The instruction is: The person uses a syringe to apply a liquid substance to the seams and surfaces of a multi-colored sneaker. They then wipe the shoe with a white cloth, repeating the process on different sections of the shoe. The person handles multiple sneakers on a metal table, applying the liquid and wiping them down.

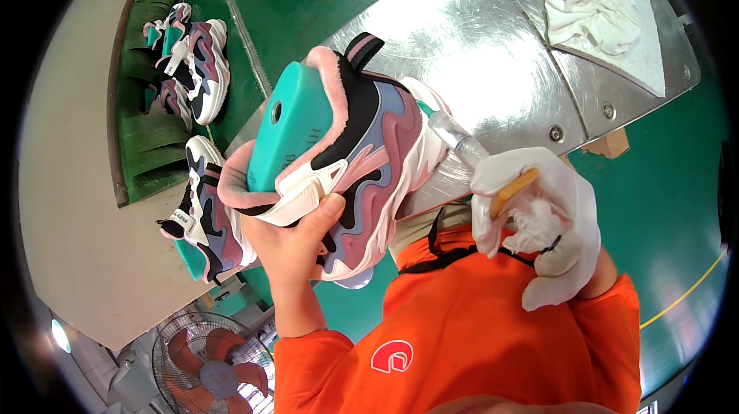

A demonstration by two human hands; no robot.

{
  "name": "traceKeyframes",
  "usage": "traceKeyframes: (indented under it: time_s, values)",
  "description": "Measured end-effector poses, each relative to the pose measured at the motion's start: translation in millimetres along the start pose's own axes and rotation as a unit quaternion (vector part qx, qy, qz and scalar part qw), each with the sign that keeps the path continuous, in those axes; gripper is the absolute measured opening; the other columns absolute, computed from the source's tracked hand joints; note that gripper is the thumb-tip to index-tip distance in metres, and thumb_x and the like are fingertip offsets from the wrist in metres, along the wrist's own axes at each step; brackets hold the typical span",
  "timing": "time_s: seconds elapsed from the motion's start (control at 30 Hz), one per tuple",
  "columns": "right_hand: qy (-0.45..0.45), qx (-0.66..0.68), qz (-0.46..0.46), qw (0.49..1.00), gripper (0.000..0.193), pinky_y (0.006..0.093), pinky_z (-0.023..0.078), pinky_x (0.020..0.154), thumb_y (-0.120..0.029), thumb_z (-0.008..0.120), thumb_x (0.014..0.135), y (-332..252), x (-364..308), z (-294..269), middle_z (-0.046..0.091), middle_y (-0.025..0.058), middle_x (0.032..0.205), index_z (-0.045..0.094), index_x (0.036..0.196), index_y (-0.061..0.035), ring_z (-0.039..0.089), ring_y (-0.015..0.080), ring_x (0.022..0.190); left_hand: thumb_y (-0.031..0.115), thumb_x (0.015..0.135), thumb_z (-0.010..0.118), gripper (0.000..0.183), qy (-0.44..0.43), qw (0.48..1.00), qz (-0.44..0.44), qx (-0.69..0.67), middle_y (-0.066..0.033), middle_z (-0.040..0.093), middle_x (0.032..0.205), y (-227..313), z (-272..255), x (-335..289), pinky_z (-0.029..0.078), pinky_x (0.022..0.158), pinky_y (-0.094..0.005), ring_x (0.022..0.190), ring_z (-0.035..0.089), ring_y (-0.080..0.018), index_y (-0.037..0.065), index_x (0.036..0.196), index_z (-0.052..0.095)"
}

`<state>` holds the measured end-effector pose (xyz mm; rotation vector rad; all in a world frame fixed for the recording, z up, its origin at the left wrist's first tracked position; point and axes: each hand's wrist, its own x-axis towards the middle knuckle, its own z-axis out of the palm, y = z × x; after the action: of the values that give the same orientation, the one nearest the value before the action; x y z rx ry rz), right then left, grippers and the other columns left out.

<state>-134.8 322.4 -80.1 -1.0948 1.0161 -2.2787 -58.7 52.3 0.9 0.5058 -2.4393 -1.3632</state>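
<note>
My left hand (286,248) is closed round a chunky pink, purple, black and white sneaker (383,125), tilted on its side. Its thumb presses by the white strap (302,194). A teal shoe last (291,117) fills the sneaker's fuzzy pink opening. My right hand (573,229), in a white glove, is closed round a clear tube-like tool (458,139), whose greenish tip meets the edge of the white sole. A yellowish stick (514,189) and a crumpled white cloth (536,223) also sit in this hand. The glove hides most of its fingers.
A shiny metal table (469,36) lies beyond the sneaker, with a white rag (593,13) on a white pad (650,52) at far right. Similar sneakers (206,71) stand at left by a green slatted strip (146,133) on a beige board (69,183). A caged fan (215,375) is at lower left.
</note>
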Motion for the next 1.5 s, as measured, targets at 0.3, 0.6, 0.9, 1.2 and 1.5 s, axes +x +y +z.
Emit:
traceKeyframes:
  time_s: [0.3,0.6,0.9,1.2,1.5]
  values:
    - [-0.008,-0.073,-0.031,0.997,0.056,0.0305,0.052,0.070,-0.010,0.088,0.054,-1.8,-2.1,4.6,0.055,0.0219,0.111,0.054,0.099,-0.0082,0.062,0.0269,0.085,0.023,0.064,0.092,0.088,0.019,0.998,0.027,-0.046,-0.0125,0.046,0.129,0.7,10.8,1.1,0.048,0.097,-0.0328,0.113,0.057,-0.0204,-0.006,0.131,0.042]
    - [-0.014,-0.101,-0.048,0.994,0.050,0.0326,0.053,0.071,-0.013,0.090,0.055,-7.5,-2.7,4.0,0.053,0.0263,0.116,0.055,0.091,-0.0112,0.064,0.0314,0.087,0.020,0.064,0.090,0.087,0.005,0.999,-0.033,-0.028,-0.0128,0.048,0.129,6.3,5.3,-3.5,0.048,0.097,-0.0328,0.113,0.057,-0.0202,-0.006,0.132,0.042]
    - [0.152,-0.099,-0.033,0.983,0.048,0.0343,0.054,0.074,-0.014,0.090,0.055,-18.2,11.3,14.1,0.052,0.0279,0.121,0.056,0.090,-0.0130,0.063,0.0331,0.091,0.019,0.066,0.087,0.083,-0.011,0.998,-0.055,-0.018,-0.0111,0.048,0.128,5.0,1.7,4.2,0.046,0.098,-0.0324,0.114,0.056,-0.0195,-0.005,0.132,0.044]
    - [0.130,-0.337,0.023,0.932,0.072,0.0282,0.051,0.077,-0.013,0.082,0.070,-1.2,51.7,9.2,0.056,0.0051,0.088,0.044,0.131,-0.0068,0.061,0.0200,0.078,0.014,0.069,0.083,0.079,-0.026,0.998,-0.056,-0.034,-0.0117,0.054,0.124,10.0,2.0,9.3,0.046,0.097,-0.0314,0.113,0.057,-0.0188,-0.004,0.134,0.043]
    - [0.090,-0.495,-0.057,0.862,0.077,0.0344,0.053,0.070,-0.013,0.088,0.060,2.7,48.9,12.3,0.065,0.0061,0.090,0.048,0.126,-0.0070,0.067,0.0251,0.079,0.012,0.071,0.083,0.071,-0.037,0.996,-0.085,-0.012,-0.0096,0.061,0.117,21.0,5.4,3.4,0.048,0.092,-0.0297,0.105,0.061,-0.0165,-0.004,0.131,0.049]
